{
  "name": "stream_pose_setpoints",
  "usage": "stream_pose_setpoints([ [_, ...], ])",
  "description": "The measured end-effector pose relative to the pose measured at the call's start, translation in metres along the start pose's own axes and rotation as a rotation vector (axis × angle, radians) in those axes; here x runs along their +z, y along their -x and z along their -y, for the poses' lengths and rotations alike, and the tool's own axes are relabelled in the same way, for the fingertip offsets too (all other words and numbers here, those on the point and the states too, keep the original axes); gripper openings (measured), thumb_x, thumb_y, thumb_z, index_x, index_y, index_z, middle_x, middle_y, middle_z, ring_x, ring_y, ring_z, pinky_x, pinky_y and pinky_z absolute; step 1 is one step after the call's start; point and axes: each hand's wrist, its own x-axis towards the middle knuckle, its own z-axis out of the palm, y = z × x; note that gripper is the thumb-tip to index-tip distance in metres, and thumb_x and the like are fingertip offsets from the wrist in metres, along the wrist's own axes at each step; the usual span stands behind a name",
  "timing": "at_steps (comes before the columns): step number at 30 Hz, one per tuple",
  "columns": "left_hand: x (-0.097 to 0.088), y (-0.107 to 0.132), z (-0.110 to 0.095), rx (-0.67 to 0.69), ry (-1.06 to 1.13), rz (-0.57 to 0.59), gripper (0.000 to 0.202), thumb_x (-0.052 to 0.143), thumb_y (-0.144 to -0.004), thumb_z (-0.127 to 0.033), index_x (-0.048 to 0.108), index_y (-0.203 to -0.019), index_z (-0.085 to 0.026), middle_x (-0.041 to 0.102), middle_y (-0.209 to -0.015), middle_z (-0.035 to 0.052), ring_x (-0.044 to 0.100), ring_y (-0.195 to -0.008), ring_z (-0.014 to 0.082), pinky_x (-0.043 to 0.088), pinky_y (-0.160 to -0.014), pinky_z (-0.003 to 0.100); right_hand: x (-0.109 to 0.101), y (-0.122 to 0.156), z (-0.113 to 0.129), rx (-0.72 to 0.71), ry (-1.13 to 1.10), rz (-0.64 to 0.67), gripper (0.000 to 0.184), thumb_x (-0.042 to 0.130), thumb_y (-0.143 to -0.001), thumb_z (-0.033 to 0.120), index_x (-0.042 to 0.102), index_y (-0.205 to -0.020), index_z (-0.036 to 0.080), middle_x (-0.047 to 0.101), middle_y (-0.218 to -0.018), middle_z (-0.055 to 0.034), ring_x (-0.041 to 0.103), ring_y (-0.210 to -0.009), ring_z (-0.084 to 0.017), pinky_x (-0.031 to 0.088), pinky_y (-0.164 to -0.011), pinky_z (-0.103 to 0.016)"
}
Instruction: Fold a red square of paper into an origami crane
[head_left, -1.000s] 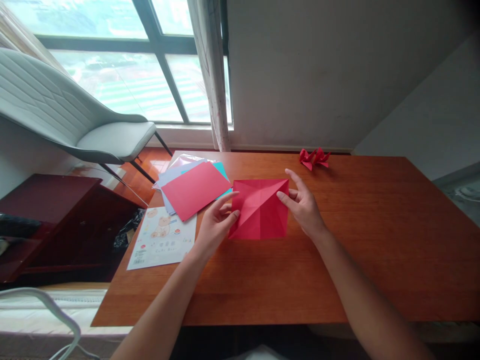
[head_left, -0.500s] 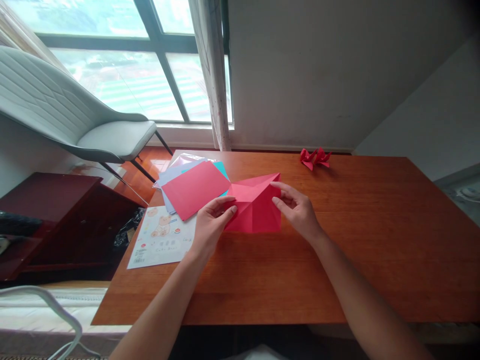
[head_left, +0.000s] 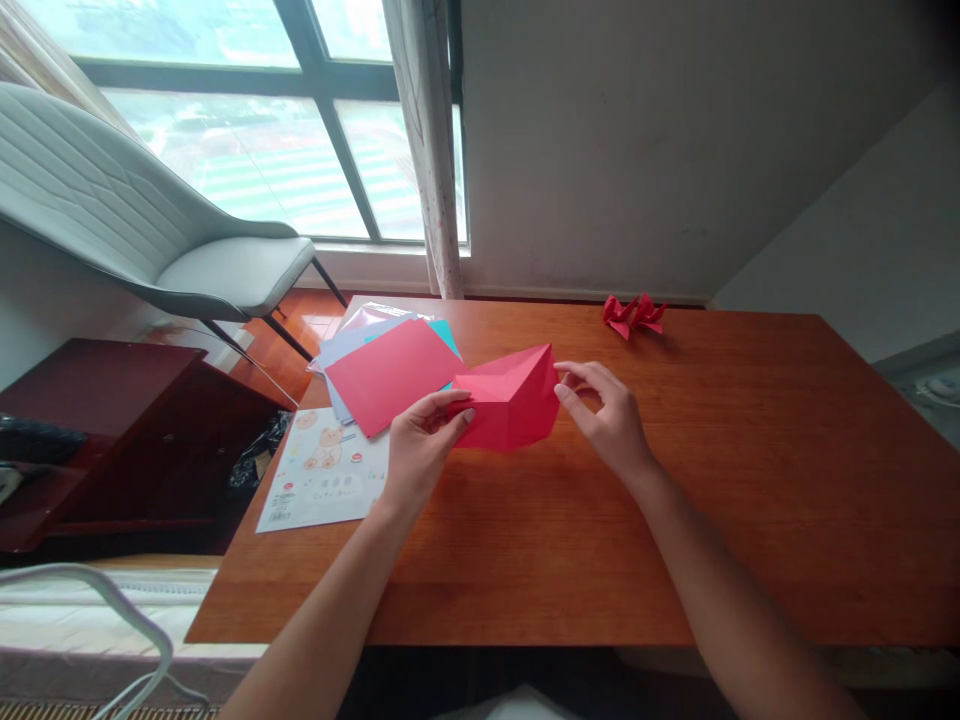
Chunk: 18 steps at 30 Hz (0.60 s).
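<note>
A creased red paper square [head_left: 514, 405] is lifted off the wooden table [head_left: 570, 560], bent along its folds into a tent-like shape. My left hand [head_left: 420, 450] pinches its left edge between thumb and fingers. My right hand [head_left: 607, 420] is at its right corner, fingers curled, fingertips touching or just beside the paper edge. Both forearms reach in from the near edge of the table.
A fanned stack of coloured sheets [head_left: 386, 370], red on top, lies left of the paper. A printed packaging sheet [head_left: 322, 470] lies by the table's left edge. Folded red paper figures [head_left: 632, 315] sit at the far side. A grey chair [head_left: 150, 240] stands by the window.
The red paper lay flat on the table a second ago. Both hands have lifted it and pushed its sides together, so it has collapsed along the creases and narrowed.
</note>
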Motion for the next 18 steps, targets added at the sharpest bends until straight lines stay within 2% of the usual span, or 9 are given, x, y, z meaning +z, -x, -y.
stream_pose_setpoints([
  [2,0.003,0.002,0.0,0.049,-0.06,0.028,0.028,0.082,-0.072,-0.029,0.077,-0.097,-0.017,0.076,-0.096,0.007,0.069,-0.087,0.0178,0.057,-0.08,0.027,0.0,0.001,0.006,-0.199,0.242,-0.077,0.028,0.063,-0.09,0.034,0.069,-0.116,0.024,0.066,-0.116,-0.0115,0.062,-0.107,-0.028,0.051,-0.094,-0.047],
  [3,0.005,0.004,0.001,0.086,-0.104,0.049,0.026,0.081,-0.073,-0.028,0.077,-0.096,-0.018,0.076,-0.095,0.0067,0.069,-0.087,0.0177,0.056,-0.08,0.028,0.001,0.003,0.01,-0.301,0.327,-0.066,0.029,0.064,-0.09,0.034,0.069,-0.117,0.024,0.065,-0.121,-0.0119,0.059,-0.115,-0.03,0.048,-0.099,-0.05],
  [6,0.011,0.009,0.002,0.213,-0.223,0.121,0.019,0.078,-0.077,-0.025,0.077,-0.095,-0.019,0.075,-0.09,0.0051,0.066,-0.082,0.0162,0.054,-0.079,0.027,0.009,0.009,0.023,-0.513,0.455,0.12,0.035,0.064,-0.091,0.036,0.065,-0.123,0.023,0.063,-0.133,-0.0103,0.05,-0.129,-0.031,0.037,-0.11,-0.052],
  [8,0.014,0.012,0.002,0.278,-0.269,0.159,0.017,0.077,-0.078,-0.024,0.076,-0.095,-0.02,0.074,-0.088,0.0043,0.065,-0.08,0.0156,0.053,-0.077,0.027,0.014,0.013,0.027,-0.546,0.494,0.166,0.033,0.062,-0.092,0.036,0.065,-0.123,0.022,0.063,-0.134,-0.0094,0.048,-0.133,-0.032,0.031,-0.114,-0.054],
  [12,0.016,0.015,-0.003,0.352,-0.326,0.177,0.015,0.074,-0.081,-0.024,0.076,-0.096,-0.021,0.073,-0.088,0.0045,0.064,-0.079,0.0163,0.053,-0.077,0.028,0.016,0.016,0.027,-0.532,0.447,0.173,0.02,0.056,-0.096,0.026,0.068,-0.112,0.026,0.074,-0.11,-0.0031,0.059,-0.119,-0.026,0.025,-0.117,-0.053],
  [15,0.014,0.014,-0.006,0.422,-0.418,0.156,0.018,0.073,-0.082,-0.025,0.076,-0.1,-0.024,0.071,-0.089,0.0044,0.062,-0.078,0.0161,0.052,-0.075,0.028,0.013,0.015,0.025,-0.506,0.377,0.204,0.017,0.054,-0.097,0.023,0.069,-0.103,0.029,0.076,-0.099,-0.0012,0.064,-0.105,-0.022,0.029,-0.115,-0.051],
  [18,0.01,0.011,-0.007,0.541,-0.549,0.104,0.01,0.075,-0.081,-0.026,0.078,-0.091,-0.026,0.064,-0.091,0.0046,0.06,-0.082,0.0167,0.051,-0.074,0.029,0.01,0.012,0.025,-0.493,0.329,0.279,0.017,0.053,-0.098,0.024,0.07,-0.099,0.026,0.075,-0.097,-0.0036,0.064,-0.101,-0.022,0.037,-0.108,-0.047],
])
